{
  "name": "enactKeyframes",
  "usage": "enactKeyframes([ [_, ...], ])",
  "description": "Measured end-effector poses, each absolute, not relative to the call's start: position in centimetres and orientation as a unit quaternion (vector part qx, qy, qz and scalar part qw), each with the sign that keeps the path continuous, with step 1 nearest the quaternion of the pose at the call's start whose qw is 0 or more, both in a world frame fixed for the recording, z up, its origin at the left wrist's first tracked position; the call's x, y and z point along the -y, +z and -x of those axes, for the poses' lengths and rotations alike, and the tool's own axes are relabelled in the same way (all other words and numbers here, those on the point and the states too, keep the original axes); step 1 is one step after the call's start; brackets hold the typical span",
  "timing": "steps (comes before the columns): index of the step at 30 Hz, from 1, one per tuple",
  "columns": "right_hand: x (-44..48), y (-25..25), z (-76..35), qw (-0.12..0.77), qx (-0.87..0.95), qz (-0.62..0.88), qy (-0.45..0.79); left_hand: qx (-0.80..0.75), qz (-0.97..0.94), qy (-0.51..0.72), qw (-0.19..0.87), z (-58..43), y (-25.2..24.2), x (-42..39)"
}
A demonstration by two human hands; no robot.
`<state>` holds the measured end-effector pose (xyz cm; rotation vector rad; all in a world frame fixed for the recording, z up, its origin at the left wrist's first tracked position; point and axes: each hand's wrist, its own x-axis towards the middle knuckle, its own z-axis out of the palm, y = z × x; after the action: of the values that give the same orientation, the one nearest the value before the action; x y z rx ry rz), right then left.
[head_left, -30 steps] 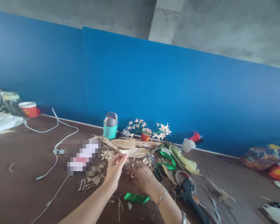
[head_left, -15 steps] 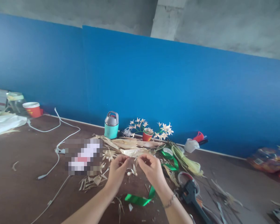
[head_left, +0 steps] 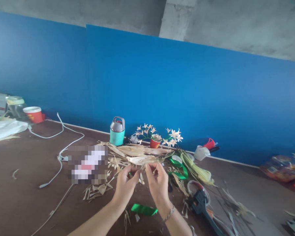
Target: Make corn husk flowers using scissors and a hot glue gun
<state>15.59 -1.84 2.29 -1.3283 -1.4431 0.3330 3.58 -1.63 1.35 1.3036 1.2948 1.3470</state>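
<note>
My left hand (head_left: 126, 183) and my right hand (head_left: 158, 183) are raised over the middle of the table, thumbs and forefingers pinched. Their fingertips are close together; what is between them is too small to make out. Just beyond lie pale dried husks (head_left: 140, 159), flat and overlapping. A small white petal-like piece (head_left: 142, 179) shows between the hands, partly hidden. Green ribbon (head_left: 144, 209) curls on the table below my wrists. Husk scraps (head_left: 98, 191) are scattered left of my left hand. A black glue gun (head_left: 200, 202) rests right of my right wrist.
Pale handmade flowers (head_left: 172, 137) stand by a red cup (head_left: 155, 143) against the blue partition (head_left: 147, 82). A turquoise flask (head_left: 117, 137) is left of them. A green-yellow fibre bundle (head_left: 196, 168) lies to the right. White cables (head_left: 61, 164) cross the table at left.
My right hand has shifted a little to the left and turned more upright. My left hand has moved slightly right. More of the petal-like piece and the green ribbon is now covered.
</note>
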Motion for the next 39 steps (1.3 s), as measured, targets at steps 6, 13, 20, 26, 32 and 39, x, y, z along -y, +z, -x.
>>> enactKeyframes([
  [6, 1.82, 1.7, -15.46, 0.549, 0.612, 0.557, 0.118, -0.512, -0.52, 0.541, 0.417, -3.71, 1.16, 1.76],
  [13, 1.72, 1.23, -15.52, 0.544, 0.628, 0.551, 0.074, -0.514, -0.532, 0.546, 0.392, -3.79, 1.02, 1.76],
  [20, 1.86, 1.45, -15.44, 0.526, 0.644, 0.555, 0.001, -0.513, -0.549, 0.543, 0.375, -3.79, 0.9, 1.87],
  [26, 1.99, 1.53, -15.41, 0.508, 0.652, 0.562, -0.013, -0.518, -0.563, 0.549, 0.336, -3.82, 0.91, 1.96],
  [32, 2.03, 1.59, -15.31, 0.499, 0.655, 0.568, -0.013, -0.513, -0.58, 0.549, 0.314, -3.88, 0.82, 1.98],
  [39, 2.07, 1.64, -15.36, 0.487, 0.66, 0.571, -0.031, -0.511, -0.599, 0.545, 0.29, -3.86, 0.58, 2.11],
])
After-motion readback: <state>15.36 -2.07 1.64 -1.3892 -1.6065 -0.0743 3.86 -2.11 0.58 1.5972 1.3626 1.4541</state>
